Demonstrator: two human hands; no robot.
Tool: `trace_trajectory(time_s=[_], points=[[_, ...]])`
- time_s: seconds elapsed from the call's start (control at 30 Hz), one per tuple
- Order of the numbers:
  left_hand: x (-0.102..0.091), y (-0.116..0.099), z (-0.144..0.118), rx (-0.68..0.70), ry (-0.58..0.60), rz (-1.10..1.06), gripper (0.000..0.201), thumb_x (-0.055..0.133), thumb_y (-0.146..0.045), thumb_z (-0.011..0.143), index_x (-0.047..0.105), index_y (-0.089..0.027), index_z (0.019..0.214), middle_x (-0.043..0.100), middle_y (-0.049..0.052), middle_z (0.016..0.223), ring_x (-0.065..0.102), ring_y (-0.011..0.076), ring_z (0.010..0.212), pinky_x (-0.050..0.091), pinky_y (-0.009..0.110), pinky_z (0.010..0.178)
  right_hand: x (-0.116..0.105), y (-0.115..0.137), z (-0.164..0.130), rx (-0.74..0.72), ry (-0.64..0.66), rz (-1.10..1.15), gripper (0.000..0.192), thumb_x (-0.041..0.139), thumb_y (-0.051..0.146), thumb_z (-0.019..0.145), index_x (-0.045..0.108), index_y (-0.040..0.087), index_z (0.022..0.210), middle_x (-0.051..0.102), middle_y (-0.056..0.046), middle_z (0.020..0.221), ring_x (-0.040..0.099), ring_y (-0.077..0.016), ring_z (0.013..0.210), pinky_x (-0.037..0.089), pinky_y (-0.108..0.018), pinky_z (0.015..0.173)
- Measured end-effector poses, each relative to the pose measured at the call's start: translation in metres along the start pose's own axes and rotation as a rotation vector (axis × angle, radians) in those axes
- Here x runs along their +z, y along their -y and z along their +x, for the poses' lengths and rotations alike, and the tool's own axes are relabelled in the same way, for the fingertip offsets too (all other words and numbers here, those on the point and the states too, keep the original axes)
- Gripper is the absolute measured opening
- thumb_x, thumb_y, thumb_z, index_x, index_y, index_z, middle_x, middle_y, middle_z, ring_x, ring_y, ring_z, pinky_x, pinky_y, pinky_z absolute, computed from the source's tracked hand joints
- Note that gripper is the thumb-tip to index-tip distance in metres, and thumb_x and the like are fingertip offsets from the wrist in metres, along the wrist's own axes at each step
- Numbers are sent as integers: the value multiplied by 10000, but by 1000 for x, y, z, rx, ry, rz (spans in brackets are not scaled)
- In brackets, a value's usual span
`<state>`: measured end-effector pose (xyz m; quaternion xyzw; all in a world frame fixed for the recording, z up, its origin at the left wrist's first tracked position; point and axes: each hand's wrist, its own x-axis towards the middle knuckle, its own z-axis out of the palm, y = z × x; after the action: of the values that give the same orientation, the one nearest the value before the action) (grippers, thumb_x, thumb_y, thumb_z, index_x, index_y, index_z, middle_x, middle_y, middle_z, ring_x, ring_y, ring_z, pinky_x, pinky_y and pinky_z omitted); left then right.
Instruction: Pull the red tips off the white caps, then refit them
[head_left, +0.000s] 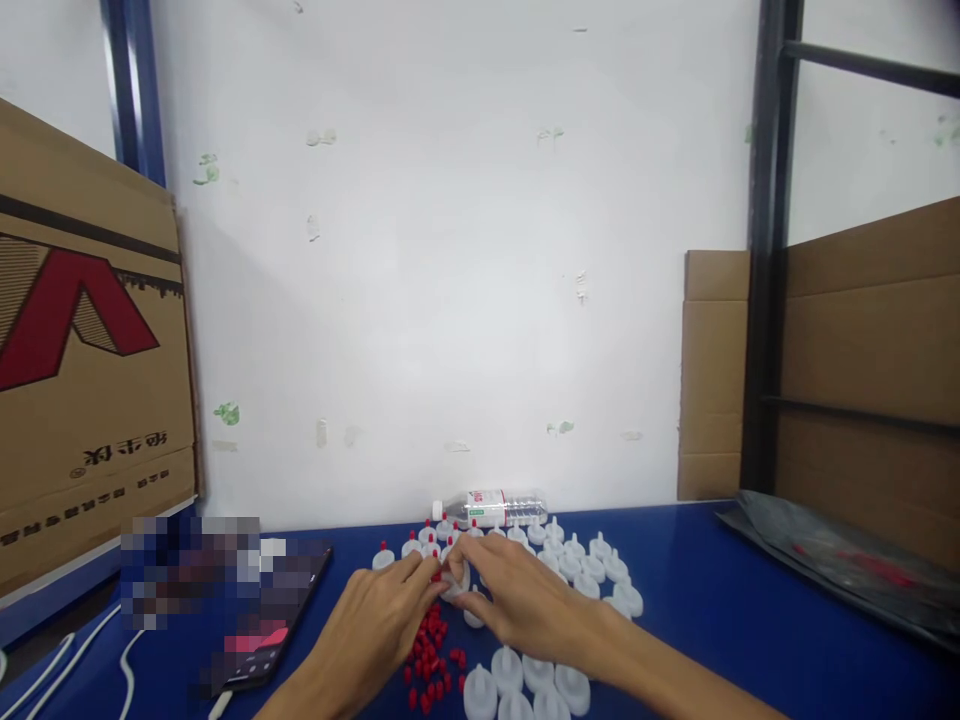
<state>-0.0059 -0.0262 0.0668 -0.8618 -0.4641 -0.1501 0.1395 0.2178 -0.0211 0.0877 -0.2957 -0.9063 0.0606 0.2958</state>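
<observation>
Using the clear bottle (pixel 487 508) as reference, on its side along the wall (pixel 465 300) at the back of the blue table (pixel 675 640). Far left of it I see a cardboard box (pixel 97 420) with a red printed mark, then white cables (pixel 129 660) and a dark phone (pixel 296 595) on the table, both left of the bottle and nearer the person; part of that patch is pixelated, can't read it. Left hand (pixel 379 610) is in front of the bottle's cap end, fingertips drawn in against the held white cap (pixel 455 585); can't tell if they pinch anything. Loose red tips (pixel 426 655) are heaped in front of the bottle, close by that hand. Red-tipped caps (pixel 383 558) stand left and just in front of the bottle. Held white cap is in front of the bottle too, gripped between thumb and finger of the right hand (pixel 517 590). Plain white caps (pixel 592 568) spread to the bottle's front right, with another batch (pixel 507 670) well in front of it, nearer the person. Right of the bottle, a cardboard strip (pixel 714 375) stands upright; farther right, a grey plastic bag (pixel 862 560), something red showing through.
</observation>
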Motion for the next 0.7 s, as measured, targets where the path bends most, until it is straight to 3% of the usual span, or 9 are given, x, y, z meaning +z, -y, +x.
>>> trace_trajectory(time_s=[0.13, 0.23, 0.33, 0.47, 0.6, 0.7], points=[[-4, 2, -1, 40, 9, -130, 324, 318, -151, 1024, 626, -226, 957, 704, 42, 928, 679, 215, 802, 407, 294, 668, 5, -5, 2, -187, 42, -38, 288, 529, -14, 839, 485, 241, 965, 613, 16, 882, 557, -156, 810, 437, -254, 806], [-6, 2, 0, 16, -32, -377, 402, 294, -298, 1075, 614, -231, 843, 683, -2, 801, 618, 179, 729, 372, 281, 685, 11, -10, 4, -278, 51, -86, 374, 455, -101, 758, 477, 236, 918, 614, 20, 866, 559, -148, 840, 426, -264, 875], [-3, 1, 4, -44, -58, -608, 492, 339, -464, 1064, 565, -211, 708, 604, -18, 668, 533, 156, 637, 347, 265, 633, 14, -8, 6, -373, 17, -260, 351, 439, -98, 838, 517, 226, 946, 659, -17, 940, 575, -171, 966, 429, -291, 921], [2, 1, 9, -197, 11, -1076, 559, 441, -676, 961, 414, -227, 628, 343, -86, 465, 291, 94, 390, 235, 236, 418, 16, -7, 8, -473, -117, -473, 175, 481, 55, 1004, 574, 196, 959, 697, -77, 1099, 592, -209, 1091, 420, -361, 1029], [3, 5, 12, -250, 57, -1422, 570, 501, -753, 885, 418, -238, 653, 311, -122, 426, 193, 62, 310, 199, 212, 338, 12, -24, 8, -324, -190, -399, 200, 502, 21, 990, 600, 194, 967, 678, -88, 1246, 548, -240, 1255, 395, -416, 1089], [2, 10, 13, -311, -10, -1443, 599, 469, -809, 855, 387, -247, 667, 312, -126, 468, 195, 57, 317, 218, 205, 332, 8, -38, 6, -139, -214, -314, 231, 527, -14, 946, 599, 201, 985, 695, -67, 1114, 633, -230, 1068, 490, -395, 936]])
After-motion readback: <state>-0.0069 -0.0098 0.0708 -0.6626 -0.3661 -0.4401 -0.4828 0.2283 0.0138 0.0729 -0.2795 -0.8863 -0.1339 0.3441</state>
